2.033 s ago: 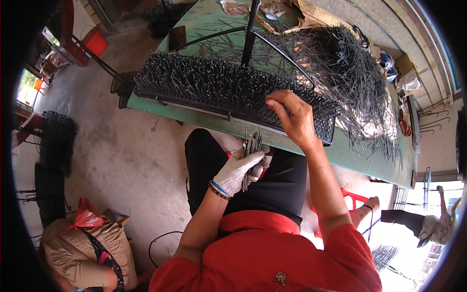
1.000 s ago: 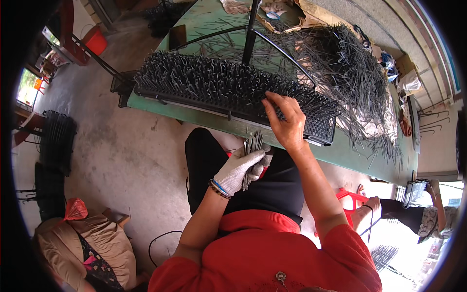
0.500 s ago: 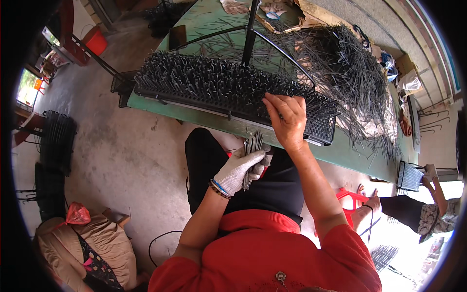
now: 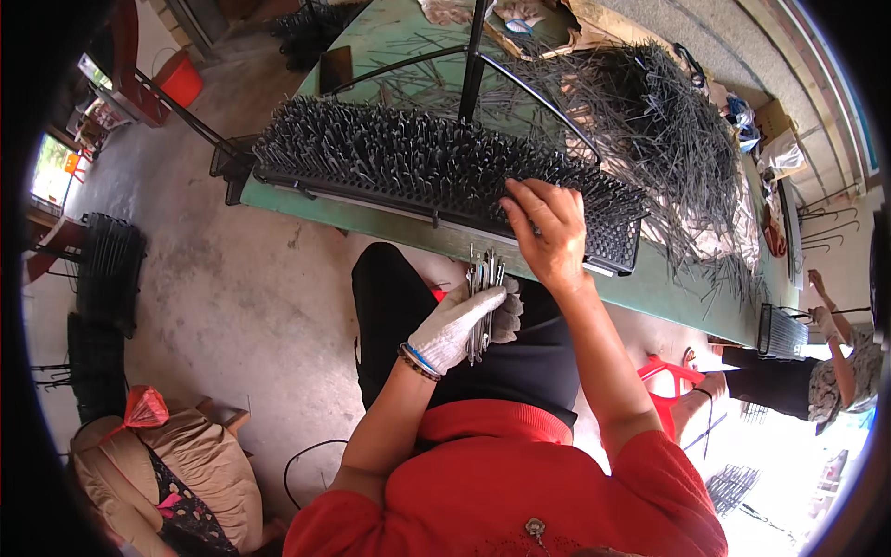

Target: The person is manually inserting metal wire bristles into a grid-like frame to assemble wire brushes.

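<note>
My left hand (image 4: 457,327), in a whitish knit glove, is closed around a bundle of thin grey metal rods (image 4: 484,306) above my lap. The rods stand roughly upright and stick out past the glove at both ends. My bare right hand (image 4: 549,227) is at the front edge of a long black perforated rack (image 4: 436,221). Its fingers are drawn together in a pinch against the rack; what they hold, if anything, is hidden. Dense rows of short dark rods (image 4: 390,148) stand in the rack's holes, while holes at its right end show bare.
The rack lies along the near edge of a green table (image 4: 705,311). A big tangled heap of dark rods (image 4: 668,139) covers the table's right side. A black metal frame (image 4: 475,65) rises behind the rack. Another person (image 4: 826,371) works at far right, beside a red stool (image 4: 664,381).
The rods in my left hand have turned slightly, and the glove's grip has shifted a little. My right hand stays almost in place. The other person has raised an arm.
</note>
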Action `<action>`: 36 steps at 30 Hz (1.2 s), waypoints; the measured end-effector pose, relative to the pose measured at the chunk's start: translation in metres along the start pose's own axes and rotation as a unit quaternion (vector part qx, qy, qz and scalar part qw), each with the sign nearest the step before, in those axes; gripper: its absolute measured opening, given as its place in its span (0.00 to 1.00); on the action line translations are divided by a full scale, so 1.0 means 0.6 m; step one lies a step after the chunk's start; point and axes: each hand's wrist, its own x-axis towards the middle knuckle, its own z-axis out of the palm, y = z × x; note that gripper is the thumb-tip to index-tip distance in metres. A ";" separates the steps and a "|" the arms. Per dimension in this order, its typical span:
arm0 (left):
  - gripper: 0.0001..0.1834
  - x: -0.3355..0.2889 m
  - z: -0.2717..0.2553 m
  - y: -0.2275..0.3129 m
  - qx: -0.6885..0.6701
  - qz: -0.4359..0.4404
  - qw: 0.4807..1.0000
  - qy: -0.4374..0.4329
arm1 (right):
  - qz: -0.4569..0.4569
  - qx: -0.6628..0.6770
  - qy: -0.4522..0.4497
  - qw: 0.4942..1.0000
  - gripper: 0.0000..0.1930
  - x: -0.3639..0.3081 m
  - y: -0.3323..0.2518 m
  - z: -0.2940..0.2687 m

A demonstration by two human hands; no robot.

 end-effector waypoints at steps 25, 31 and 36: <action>0.14 0.008 0.027 0.000 0.083 -0.024 0.996 -0.009 | 0.489 0.395 -0.146 0.764 0.08 -0.033 0.005 -0.071; 0.12 0.007 0.011 0.003 0.059 -0.021 0.998 0.022 | 0.378 0.372 0.009 0.848 0.15 -0.014 0.012 -0.057; 0.11 0.008 0.009 0.004 0.052 -0.022 0.998 0.034 | 0.205 0.167 0.046 0.963 0.15 0.010 -0.001 -0.032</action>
